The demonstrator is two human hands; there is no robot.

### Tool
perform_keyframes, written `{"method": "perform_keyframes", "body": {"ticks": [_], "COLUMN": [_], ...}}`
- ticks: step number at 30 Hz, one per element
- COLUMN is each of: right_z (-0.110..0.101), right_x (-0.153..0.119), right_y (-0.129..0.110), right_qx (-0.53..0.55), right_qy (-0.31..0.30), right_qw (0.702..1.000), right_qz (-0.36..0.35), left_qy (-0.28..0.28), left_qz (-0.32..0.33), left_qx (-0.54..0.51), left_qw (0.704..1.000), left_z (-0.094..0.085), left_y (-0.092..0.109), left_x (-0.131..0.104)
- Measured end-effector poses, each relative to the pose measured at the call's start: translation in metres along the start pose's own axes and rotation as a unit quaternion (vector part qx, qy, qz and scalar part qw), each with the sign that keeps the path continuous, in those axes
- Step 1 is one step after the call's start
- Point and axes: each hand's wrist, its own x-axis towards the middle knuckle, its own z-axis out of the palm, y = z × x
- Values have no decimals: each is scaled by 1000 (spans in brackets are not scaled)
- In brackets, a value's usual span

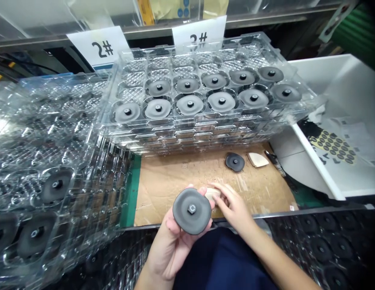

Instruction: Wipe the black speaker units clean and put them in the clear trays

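Observation:
My left hand (172,249) is closed around a dark grey rounded plate (184,217) with a small metal-tipped stud at its centre, the stud side facing up. My right hand (231,203) pinches a pale cream pad (212,194) just beside the plate's right edge; whether the pad touches the plate I cannot tell. Beyond the hands, a similar dark plate (231,164) lies stud up on the cardboard mat (169,173). To its right rests a second cream pad (258,160), next to a dark pen-like tool (276,163).
A stack of clear trays (187,128) holding several grey plates stands behind the mat. More clear trays (63,141) rise at the left. On the right is a white bin (317,163) with a yellow sticker sheet (334,147). Plates in trays (332,241) lie at the lower right.

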Motion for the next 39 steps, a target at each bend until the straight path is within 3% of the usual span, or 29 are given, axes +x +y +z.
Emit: {"method": "perform_keyframes", "body": {"ticks": [4, 9, 16, 25, 29, 32, 35, 37, 39], "right_z": [12, 17, 4, -5, -25, -36, -39, -38, -36], "right_x": [-5, 0, 27, -13, -3, 6, 8, 11, 15], "right_y": [18, 20, 19, 22, -18, -68, -107, -118, -120], "right_qx": [-80, -135, -132, -60, -22, 34, 38, 14, -10], "right_qy": [41, 41, 67, 22, 32, 49, -25, -114, -143], "right_qw": [996, 989, 989, 998, 999, 996, 976, 967, 965], "right_qz": [-25, -44, -15, -16, -5, -70, -211, -226, -221], "left_qy": [5, 43, 90, 127, 113, 102, 113, 130, 144], "left_qz": [1, 21, 47, 66, 64, 74, 76, 84, 91], "left_qx": [-1, -4, -18, -4, 26, 73, 120, 136, 141], "left_qw": [1000, 999, 995, 990, 991, 989, 983, 979, 975], "left_z": [0, -2, -4, -2, 0, 1, 1, 2, 3], "left_y": [-1, -4, -9, -11, -14, -17, -16, -16, -16], "left_x": [2, 4, 2, 7, 11, 10, 6, 4, 3]}}
